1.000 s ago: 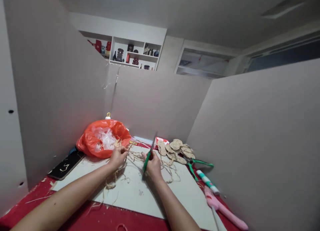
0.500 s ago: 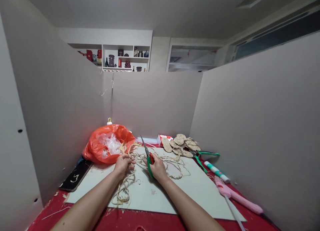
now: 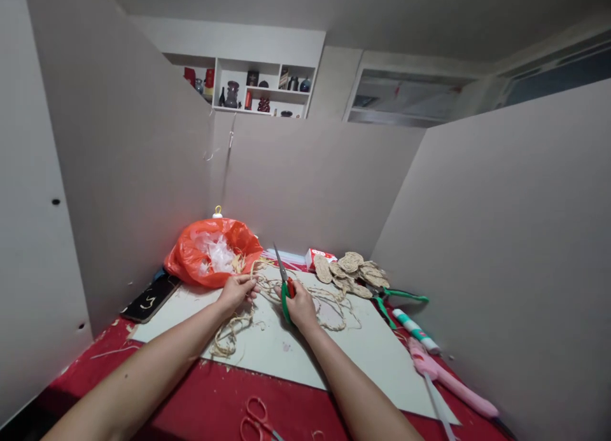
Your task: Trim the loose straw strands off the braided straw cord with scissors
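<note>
A length of braided straw cord (image 3: 229,336) runs through the closed fingers of my left hand (image 3: 239,293) and trails onto the white board (image 3: 267,358). In my right hand (image 3: 301,304) are scissors (image 3: 282,275) with green and red handles, their blades pointing up and away. The blades look closed together. More loose loops of cord (image 3: 334,294) lie on the board behind and to the right of my right hand. An orange plastic bag (image 3: 184,256), holding white plastic and straw scraps, stands just beyond my left hand.
Oval woven straw pieces (image 3: 351,263) are heaped at the back right beside green-handled pliers (image 3: 405,296). A white-and-green tube (image 3: 416,331) and pink glue gun (image 3: 449,377) lie right. Red scissors (image 3: 258,415) lie in front, a phone (image 3: 150,298) left. Grey panels (image 3: 310,174) enclose the table.
The view has tilted and shifted, so red scissors now show at the front edge. My left hand has lifted the cord slightly; my right hand keeps hold of the green-and-red scissors.
</note>
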`<state>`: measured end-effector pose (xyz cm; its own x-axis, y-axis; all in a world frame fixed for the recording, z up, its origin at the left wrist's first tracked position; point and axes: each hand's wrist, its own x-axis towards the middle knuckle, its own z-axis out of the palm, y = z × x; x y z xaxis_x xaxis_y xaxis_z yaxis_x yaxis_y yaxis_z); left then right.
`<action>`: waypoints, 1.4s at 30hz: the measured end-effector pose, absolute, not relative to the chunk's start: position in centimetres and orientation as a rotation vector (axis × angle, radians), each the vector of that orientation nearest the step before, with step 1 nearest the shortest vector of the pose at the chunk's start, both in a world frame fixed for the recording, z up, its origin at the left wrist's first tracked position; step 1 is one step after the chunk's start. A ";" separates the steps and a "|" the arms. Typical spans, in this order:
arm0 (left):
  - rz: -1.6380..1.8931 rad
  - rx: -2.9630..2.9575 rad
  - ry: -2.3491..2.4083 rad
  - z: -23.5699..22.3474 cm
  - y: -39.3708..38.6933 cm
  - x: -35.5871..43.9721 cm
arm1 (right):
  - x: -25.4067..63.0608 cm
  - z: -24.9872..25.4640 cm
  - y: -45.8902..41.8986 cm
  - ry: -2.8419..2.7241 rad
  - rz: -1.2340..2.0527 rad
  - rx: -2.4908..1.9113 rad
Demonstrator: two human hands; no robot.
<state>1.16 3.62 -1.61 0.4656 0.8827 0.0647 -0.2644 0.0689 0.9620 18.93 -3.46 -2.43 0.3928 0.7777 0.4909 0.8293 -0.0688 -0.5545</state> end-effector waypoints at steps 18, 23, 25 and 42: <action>0.801 1.259 0.688 -2.0 3.0 1.5 | 18.4 -2.2 -3.6 -1.378 -0.062 -1.875; 0.749 1.237 0.622 -2.2 2.9 1.7 | 18.7 -2.7 -3.5 -1.374 -0.060 -1.847; 0.732 1.231 0.605 -2.2 2.7 1.8 | 18.8 -2.7 -3.4 -1.359 -0.069 -1.827; 0.714 1.349 0.695 -2.5 3.0 2.7 | 17.1 -2.8 -5.7 -1.282 -0.015 -1.591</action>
